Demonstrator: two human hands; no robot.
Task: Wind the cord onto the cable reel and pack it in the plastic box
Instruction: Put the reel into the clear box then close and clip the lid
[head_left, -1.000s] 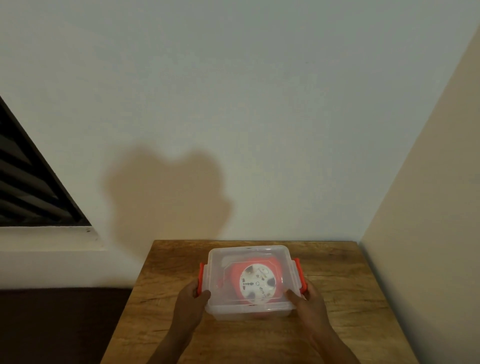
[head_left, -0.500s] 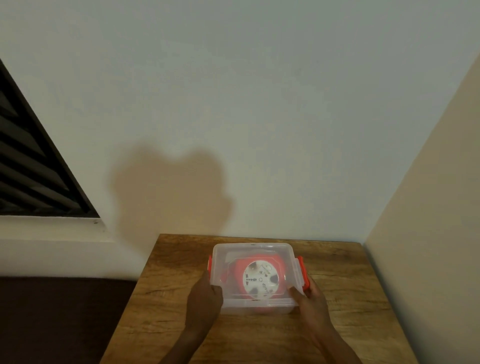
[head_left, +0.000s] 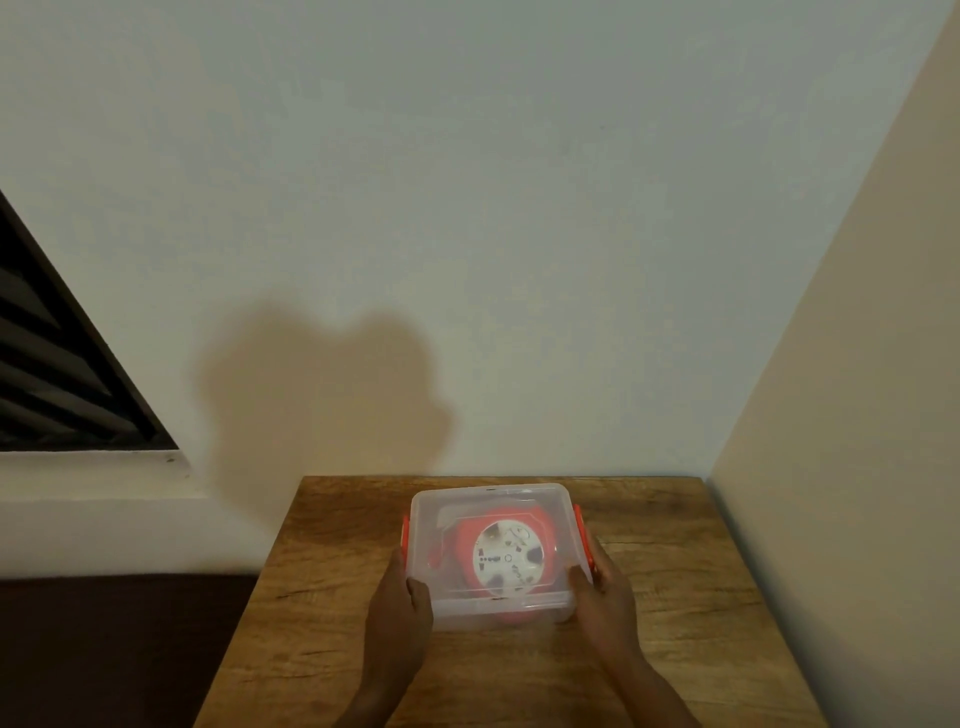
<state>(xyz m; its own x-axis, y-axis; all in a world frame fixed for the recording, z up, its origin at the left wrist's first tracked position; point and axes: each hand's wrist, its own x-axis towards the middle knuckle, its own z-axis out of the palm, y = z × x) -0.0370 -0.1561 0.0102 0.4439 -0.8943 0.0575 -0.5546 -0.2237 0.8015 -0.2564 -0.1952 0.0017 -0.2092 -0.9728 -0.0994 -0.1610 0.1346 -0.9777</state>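
Both hands, left hand (head_left: 402, 613) and right hand (head_left: 605, 597), now gripping plastic box (head_left: 441, 525) near corners, thumbs shifted onto lid; cable reel (head_left: 506, 556) inside, on table (head_left: 675, 623). Packing apparently finished.

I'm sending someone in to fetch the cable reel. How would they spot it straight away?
Go to the wooden table in the corner of the room. On it sits a clear plastic box with red side latches, lid on, held by both hands. The cable reel is the red round thing with a white socket face seen through the lid.
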